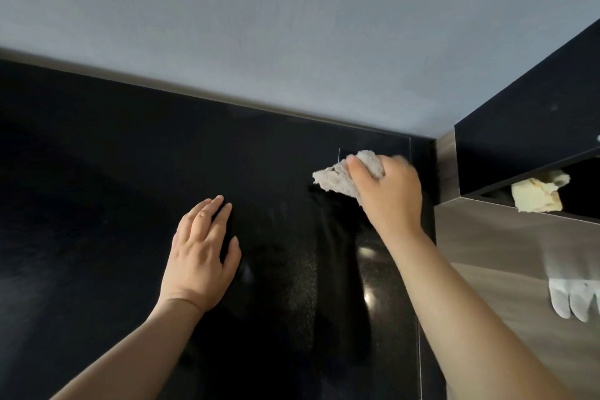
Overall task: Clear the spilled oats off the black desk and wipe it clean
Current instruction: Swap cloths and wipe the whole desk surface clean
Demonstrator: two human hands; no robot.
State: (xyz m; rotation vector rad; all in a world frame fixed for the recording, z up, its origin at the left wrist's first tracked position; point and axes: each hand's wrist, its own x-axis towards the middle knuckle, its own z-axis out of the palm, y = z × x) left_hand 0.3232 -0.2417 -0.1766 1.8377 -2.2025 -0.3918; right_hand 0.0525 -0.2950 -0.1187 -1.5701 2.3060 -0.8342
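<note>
Right hand (386, 191) clenched around a pale cloth (334, 177), pressing it onto the black desk (97, 204) at its far right corner. Left hand (201, 256) released, fingers straight, palm flat on the desk near centre.

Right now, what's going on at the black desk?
A person is at the wiping stage. The right hand grips a crumpled beige cloth and presses it to the black desk near its back right corner. The left hand lies flat on the desk, fingers straight. No oats show on the part in view. Off to the right are a yellow rag and a white glove.
</note>
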